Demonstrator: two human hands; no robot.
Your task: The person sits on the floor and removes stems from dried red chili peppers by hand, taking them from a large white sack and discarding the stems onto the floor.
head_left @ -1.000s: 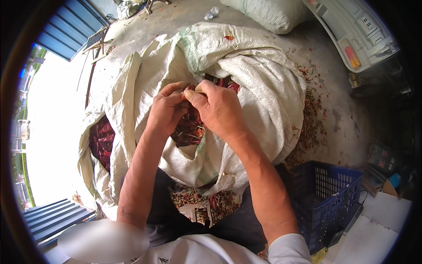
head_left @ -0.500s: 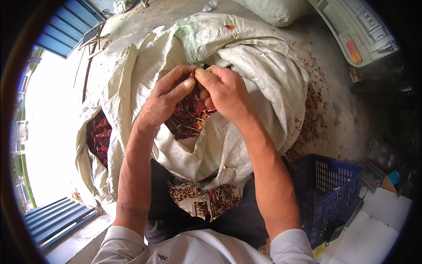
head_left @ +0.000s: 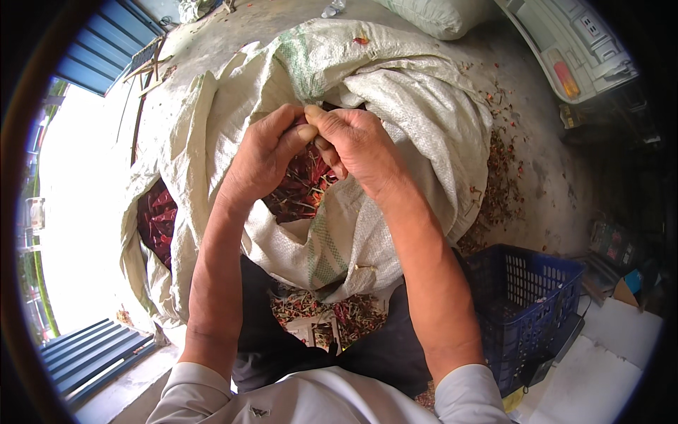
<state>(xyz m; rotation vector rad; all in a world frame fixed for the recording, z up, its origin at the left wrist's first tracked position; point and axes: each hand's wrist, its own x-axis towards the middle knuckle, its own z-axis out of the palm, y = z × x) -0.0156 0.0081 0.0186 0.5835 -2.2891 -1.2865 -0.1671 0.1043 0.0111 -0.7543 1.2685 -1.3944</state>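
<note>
Over the mouth of a white woven sack (head_left: 395, 106), my left hand (head_left: 265, 150) and my right hand (head_left: 361, 145) meet, fingertips touching. Both are closed in a pinch around a dried red chili, of which only a dark red sliver shows between the fingers. Thumb and forefinger of the right hand press against the left fingertips. Below them, in the opening, lie dried red chilies (head_left: 300, 189) with pale stems and bits. To the left, a second opening in the white sacking shows more dark red chilies (head_left: 157, 218).
A blue plastic crate (head_left: 526, 304) stands at my right. Stems and chili scraps (head_left: 503, 166) litter the floor right of the sack and between my legs. Farther back lie another full white sack (head_left: 441, 15) and a vehicle's rear (head_left: 565, 49); blue slatted panels (head_left: 106, 46) stand left.
My hands stay over the sack's opening, their fingertips drawn slightly closer together. Less of the chili shows between them. The whole view has shifted very slightly.
</note>
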